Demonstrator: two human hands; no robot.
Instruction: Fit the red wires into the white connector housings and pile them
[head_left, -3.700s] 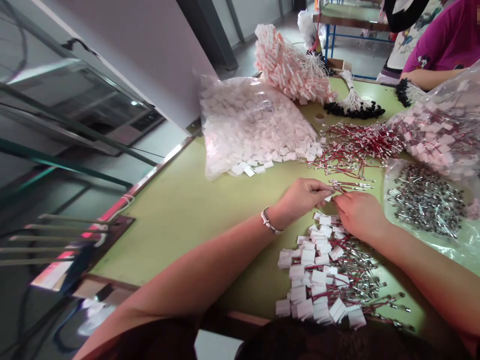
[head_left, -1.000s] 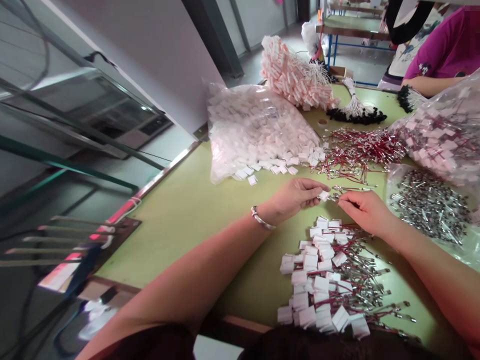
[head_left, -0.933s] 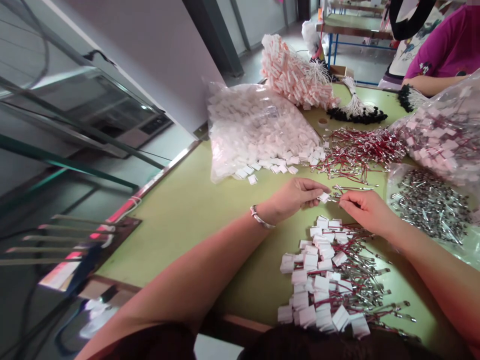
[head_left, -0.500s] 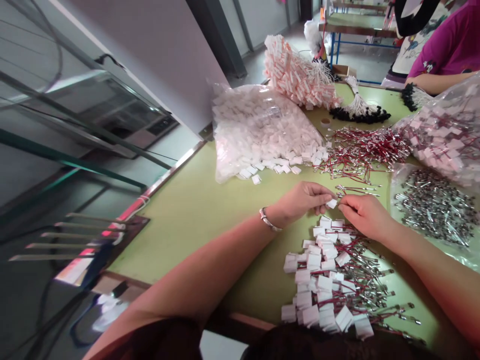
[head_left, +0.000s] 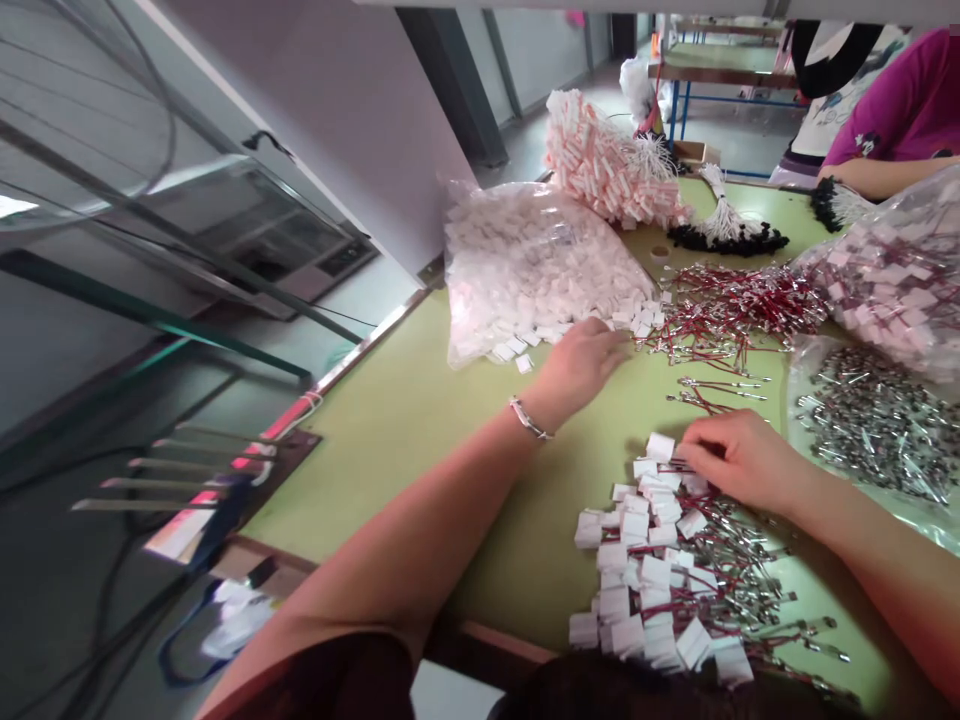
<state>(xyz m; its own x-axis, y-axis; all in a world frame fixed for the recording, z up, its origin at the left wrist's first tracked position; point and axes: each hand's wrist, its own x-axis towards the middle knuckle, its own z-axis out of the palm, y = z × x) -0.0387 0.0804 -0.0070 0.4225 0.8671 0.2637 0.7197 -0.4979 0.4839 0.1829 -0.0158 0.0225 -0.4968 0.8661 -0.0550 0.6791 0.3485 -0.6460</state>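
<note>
My left hand [head_left: 581, 368] is at the edge of the loose white plastic housings [head_left: 643, 316] that spill from a clear bag. Its fingers are stretched out and slightly bent, and no piece shows in them; the fingertips are partly hidden. My right hand [head_left: 739, 455] is closed, thumb against fingers, on a short wire with a white housing [head_left: 661, 446] at its end. That housing lies at the top of a heap of wired white housings [head_left: 634, 525], whose red wires and metal terminals point right. Several loose red wires [head_left: 724, 384] lie just beyond my right hand.
A clear bag of white housings [head_left: 525, 255] stands at the back left. A pile of red wires [head_left: 757, 300] lies behind my hands. To the right are a bag of metal terminals [head_left: 881, 430] and a bag of wired housings [head_left: 900, 280]. A person's purple sleeve [head_left: 900, 105] shows beyond.
My left hand has let go of the white housing and moved back and left to the loose housings. My right hand has come down toward the heap with the wired housing. The view has shifted slightly.
</note>
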